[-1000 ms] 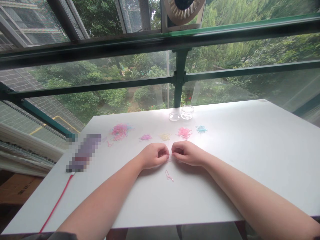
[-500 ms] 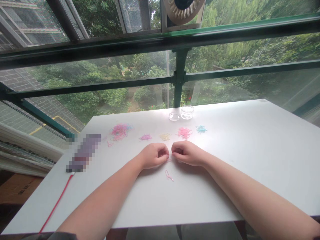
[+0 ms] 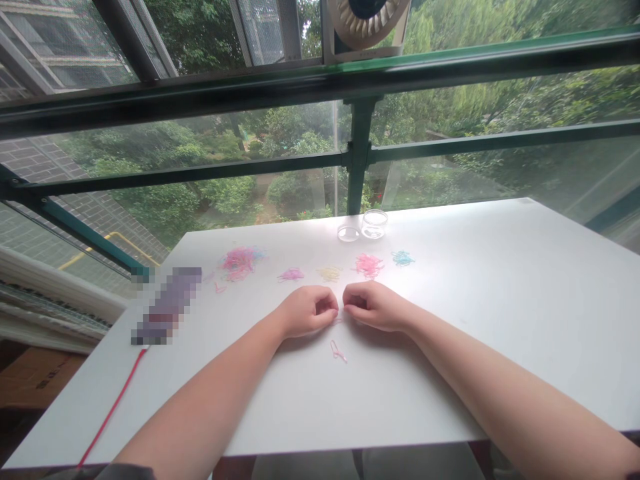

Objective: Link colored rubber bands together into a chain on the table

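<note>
My left hand [image 3: 311, 311] rests on the white table with its fingers curled and pinched. Facing it, a narrow gap away, my right hand [image 3: 373, 306] is pinched the same way. A bit of pink shows just below the fingertips; what either hand grips is too small to make out. Nearer to me lies a small pink band [image 3: 338, 351]. Beyond the hands are small piles of bands: purple [image 3: 291, 274], yellow [image 3: 329, 273], pink [image 3: 369, 265] and teal [image 3: 403, 258]. A larger mixed pile [image 3: 239, 263], mostly pink, lies further left.
A clear round jar [image 3: 375, 225] and a shallow clear lid [image 3: 349, 233] stand at the table's [image 3: 525, 320] back edge. At the left lies a blurred-out object [image 3: 167, 307] with a red cable [image 3: 113, 408]. Windows with green bars rise behind, and a fan [image 3: 369, 20] is at the top.
</note>
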`<state>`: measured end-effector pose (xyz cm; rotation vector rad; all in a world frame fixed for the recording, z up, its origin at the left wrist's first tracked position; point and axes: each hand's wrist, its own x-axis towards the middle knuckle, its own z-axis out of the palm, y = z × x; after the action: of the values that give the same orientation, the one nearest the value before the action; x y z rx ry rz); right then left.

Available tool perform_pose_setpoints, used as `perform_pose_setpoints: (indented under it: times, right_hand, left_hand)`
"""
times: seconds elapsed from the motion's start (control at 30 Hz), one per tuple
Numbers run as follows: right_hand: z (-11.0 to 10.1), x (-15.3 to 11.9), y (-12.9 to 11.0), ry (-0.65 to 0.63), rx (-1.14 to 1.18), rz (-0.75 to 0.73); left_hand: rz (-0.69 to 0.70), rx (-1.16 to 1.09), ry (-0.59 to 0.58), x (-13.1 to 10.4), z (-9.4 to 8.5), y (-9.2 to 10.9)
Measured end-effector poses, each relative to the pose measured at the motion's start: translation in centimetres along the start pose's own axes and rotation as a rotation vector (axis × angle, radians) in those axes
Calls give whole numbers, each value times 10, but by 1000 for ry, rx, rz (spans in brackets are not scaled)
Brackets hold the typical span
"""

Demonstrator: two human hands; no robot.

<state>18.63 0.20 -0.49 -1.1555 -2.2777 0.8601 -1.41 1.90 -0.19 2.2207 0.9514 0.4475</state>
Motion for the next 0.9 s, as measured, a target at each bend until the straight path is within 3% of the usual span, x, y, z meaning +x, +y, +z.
perform_pose_setpoints:
  times: [0.9]
  right_hand:
    - [0, 1, 0, -5, -1, -10]
  left_hand:
    - [-10, 1, 4, 0, 0, 0]
